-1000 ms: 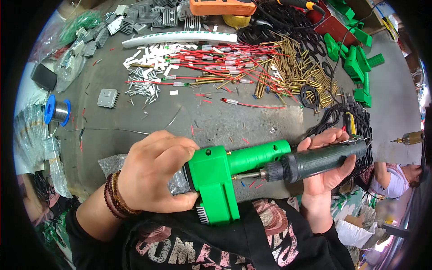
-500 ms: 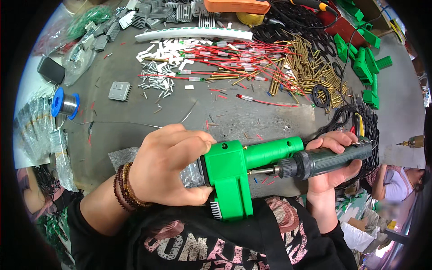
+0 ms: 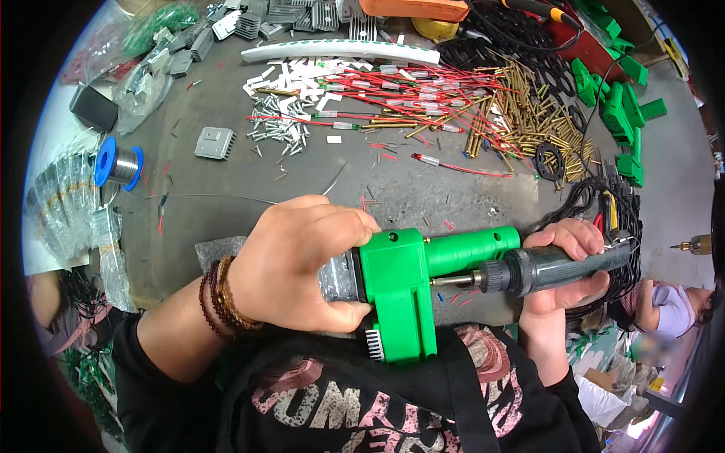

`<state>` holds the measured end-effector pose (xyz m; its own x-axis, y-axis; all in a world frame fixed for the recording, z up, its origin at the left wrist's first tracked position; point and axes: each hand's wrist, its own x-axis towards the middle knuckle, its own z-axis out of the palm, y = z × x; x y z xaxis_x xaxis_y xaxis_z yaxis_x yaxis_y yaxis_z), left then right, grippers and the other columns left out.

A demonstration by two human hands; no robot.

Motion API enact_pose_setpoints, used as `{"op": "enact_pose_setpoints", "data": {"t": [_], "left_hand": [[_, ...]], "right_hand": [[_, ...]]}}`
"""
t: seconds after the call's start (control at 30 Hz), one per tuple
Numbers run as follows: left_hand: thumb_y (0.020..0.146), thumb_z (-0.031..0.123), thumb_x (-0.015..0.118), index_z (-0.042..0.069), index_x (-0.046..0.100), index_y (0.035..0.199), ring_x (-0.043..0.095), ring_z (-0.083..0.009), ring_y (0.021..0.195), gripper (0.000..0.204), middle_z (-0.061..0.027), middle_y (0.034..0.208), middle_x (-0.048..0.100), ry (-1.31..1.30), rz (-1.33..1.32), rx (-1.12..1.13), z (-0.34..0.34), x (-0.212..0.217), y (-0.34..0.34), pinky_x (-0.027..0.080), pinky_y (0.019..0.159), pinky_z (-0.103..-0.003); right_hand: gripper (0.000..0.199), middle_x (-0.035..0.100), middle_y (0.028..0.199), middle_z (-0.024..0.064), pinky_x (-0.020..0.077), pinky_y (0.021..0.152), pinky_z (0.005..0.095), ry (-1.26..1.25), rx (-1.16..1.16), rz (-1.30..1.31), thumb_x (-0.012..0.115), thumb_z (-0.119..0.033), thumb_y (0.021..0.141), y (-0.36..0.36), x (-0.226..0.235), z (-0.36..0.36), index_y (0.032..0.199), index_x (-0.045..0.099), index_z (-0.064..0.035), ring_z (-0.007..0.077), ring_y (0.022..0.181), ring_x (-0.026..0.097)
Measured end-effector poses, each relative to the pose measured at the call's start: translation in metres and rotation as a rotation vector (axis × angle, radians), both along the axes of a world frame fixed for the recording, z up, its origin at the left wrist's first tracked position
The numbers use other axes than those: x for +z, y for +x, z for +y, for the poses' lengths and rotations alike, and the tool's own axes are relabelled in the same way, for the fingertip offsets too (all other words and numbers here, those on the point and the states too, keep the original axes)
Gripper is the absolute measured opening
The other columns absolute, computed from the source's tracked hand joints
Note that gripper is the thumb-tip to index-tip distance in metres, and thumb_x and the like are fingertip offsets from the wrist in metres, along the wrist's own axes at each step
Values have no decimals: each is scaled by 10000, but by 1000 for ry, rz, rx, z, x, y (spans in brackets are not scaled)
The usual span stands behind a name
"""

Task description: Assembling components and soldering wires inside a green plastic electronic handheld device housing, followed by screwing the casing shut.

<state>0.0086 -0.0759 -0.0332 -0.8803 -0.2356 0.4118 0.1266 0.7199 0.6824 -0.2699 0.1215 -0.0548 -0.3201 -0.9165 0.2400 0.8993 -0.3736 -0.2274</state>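
My left hand [image 3: 298, 260] is closed around the left end of a green plastic tool housing [image 3: 394, 281], where a film-wrapped cylinder [image 3: 337, 279] shows beside my fingers. A green tubular handle points right from the housing, and a brass screw head sticks out above the screwdriver tip. My right hand [image 3: 568, 235] grips a dark electric screwdriver [image 3: 547, 269] lying nearly level. Its bit reaches the right face of the housing, below the handle. Whether the bit sits in a screw there is too small to tell.
Beyond my hands lie brass screws [image 3: 529, 121], red-wired parts [image 3: 400, 90], silver screws [image 3: 279, 134] and a grey heat sink [image 3: 214, 143]. A solder spool [image 3: 118, 164] stands left. Black cables [image 3: 581, 200] and green housing parts [image 3: 621, 113] lie right. Another person [image 3: 672, 306] sits at far right.
The whole view has shifted, so the bench and my hands appear slightly farther right and higher. Both grips stay the same, and the screwdriver bit remains at the housing's right face.
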Motion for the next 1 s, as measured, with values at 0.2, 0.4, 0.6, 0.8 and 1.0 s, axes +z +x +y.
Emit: {"op": "enact_pose_setpoints", "data": {"t": [0.2,0.4,0.6,0.8,1.0], "left_hand": [[669,234,862,24,572,1256,646,-352,1021,688,-188,1135,662,60,-119,-71,-6,8,6,494,875,-417],[911,331,690,15,464,1454,583,-375,1106,667,-201,1224,610,157,-586,-78,2,38,9,436,1005,-428],[853,117,777,-6,482,1276,547,-175,985,530,-82,1113,548,409,-532,76,12,32,-3,455,934,-317],[807,18,798,24,483,1167,513,-116,954,478,-27,1027,478,463,-514,110,14,29,-7,450,892,-279],[813,38,795,21,490,1138,508,-122,949,446,-39,1005,494,443,-533,108,13,30,-8,453,877,-291]], "right_hand": [[514,536,1047,-78,293,1158,454,32,-2,77,871,-177,786,-6,-4,6,1224,624,-283,95,990,529],[552,551,1098,-73,291,1165,452,14,1,122,862,-172,795,-7,-3,13,1272,611,-289,96,1031,534],[415,527,1045,-95,294,1160,439,27,10,43,877,-126,757,-2,-2,8,1020,588,-264,88,999,531],[421,515,1013,-105,290,1163,436,28,12,1,880,-95,732,-2,-2,5,959,559,-246,83,978,531],[418,512,993,-102,267,1193,459,3,2,-10,874,-87,733,-1,-3,5,959,556,-234,94,970,541]]}}
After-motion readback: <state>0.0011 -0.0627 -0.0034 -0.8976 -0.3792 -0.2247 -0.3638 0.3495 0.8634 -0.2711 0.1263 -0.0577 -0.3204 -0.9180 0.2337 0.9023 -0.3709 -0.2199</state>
